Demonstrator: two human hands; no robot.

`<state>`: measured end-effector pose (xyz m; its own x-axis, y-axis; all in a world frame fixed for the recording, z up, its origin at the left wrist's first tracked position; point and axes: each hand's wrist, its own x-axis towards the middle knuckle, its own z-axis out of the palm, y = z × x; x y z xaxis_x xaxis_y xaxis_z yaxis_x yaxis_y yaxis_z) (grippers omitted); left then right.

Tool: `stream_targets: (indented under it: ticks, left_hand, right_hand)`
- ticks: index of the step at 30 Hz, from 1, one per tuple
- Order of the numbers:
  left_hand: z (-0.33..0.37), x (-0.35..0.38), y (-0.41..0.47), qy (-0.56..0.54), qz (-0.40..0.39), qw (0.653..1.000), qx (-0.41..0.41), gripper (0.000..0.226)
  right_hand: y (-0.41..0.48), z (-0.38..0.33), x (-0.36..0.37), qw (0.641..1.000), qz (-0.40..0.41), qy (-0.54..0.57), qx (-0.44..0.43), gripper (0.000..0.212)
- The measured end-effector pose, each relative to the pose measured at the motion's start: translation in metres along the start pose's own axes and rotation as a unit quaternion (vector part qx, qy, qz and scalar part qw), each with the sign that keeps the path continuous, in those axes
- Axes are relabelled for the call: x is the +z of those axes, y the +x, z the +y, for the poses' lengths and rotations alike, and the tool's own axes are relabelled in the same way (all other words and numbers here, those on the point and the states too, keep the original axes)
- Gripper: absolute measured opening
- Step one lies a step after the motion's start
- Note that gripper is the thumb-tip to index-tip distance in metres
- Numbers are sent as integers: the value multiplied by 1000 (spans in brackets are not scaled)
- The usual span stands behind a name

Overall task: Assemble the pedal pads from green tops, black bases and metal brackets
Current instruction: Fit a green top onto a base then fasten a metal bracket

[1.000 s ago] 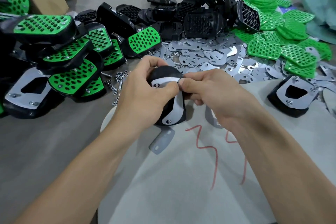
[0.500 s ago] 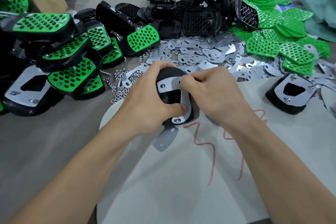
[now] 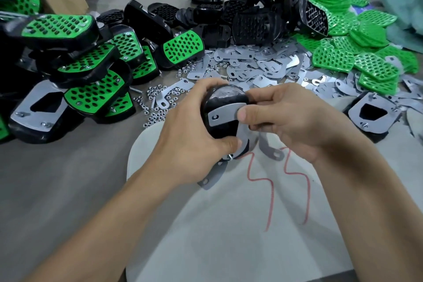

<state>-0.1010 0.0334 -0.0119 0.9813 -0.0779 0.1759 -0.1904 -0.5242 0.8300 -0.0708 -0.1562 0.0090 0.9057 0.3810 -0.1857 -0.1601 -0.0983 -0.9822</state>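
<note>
Fit-up step
Your left hand (image 3: pixel 192 135) clamps black base (image 3: pixel 225 98) steady; right hand (image 3: pixel 295 119) pinches metal bracket (image 3: pixel 225 113) flat, likely aligning holes

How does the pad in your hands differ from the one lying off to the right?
The held pad is gripped by the left hand and right hand; the right-side pad lies untouched on the table. The held pad carries a narrow bent bracket; the right-side pad wears a broad plate with an angular cut-out. Both show black bases with metal facing up.
</note>
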Motion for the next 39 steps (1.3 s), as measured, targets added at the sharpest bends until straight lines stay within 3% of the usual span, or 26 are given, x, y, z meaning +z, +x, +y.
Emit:
stream_targets:
  ticks: [5,9,14,16,21,24,26,32,36,39]
  left_hand:
    - [-2,1,2,-51,-39,998,-22,72]
    - [-7,1,7,-125,-98,986,-43,72]
    - [-13,1,9,-220,-162,960,-61,76]
    - [-11,0,9,-202,-163,964,-56,79]
    - [-5,-4,5,-63,-87,994,38,112]
    - [-2,-4,-3,39,-16,988,147,96]
    - [-3,-5,-5,76,-9,983,166,79]
    - [-3,-11,1,78,-94,983,139,67]
    - [-9,-14,-1,72,-181,973,120,86]
    - [-12,-16,2,86,-203,967,126,91]
  right_hand:
    - [4,-2,-13,997,-17,71,37,21]
    - [8,-1,-15,997,-80,-1,7,37]
    - [9,2,-22,994,-109,-16,1,18]
    - [9,5,-23,995,-98,-29,9,7]
    - [9,12,-24,997,-49,-45,30,17]
    - [12,14,-23,997,-10,-53,51,20]
    - [13,15,-22,997,1,-50,61,22]
    - [13,16,-20,995,-15,-82,58,24]
    - [13,17,-18,992,-6,-113,62,23]
    - [12,16,-15,990,-1,-125,60,30]
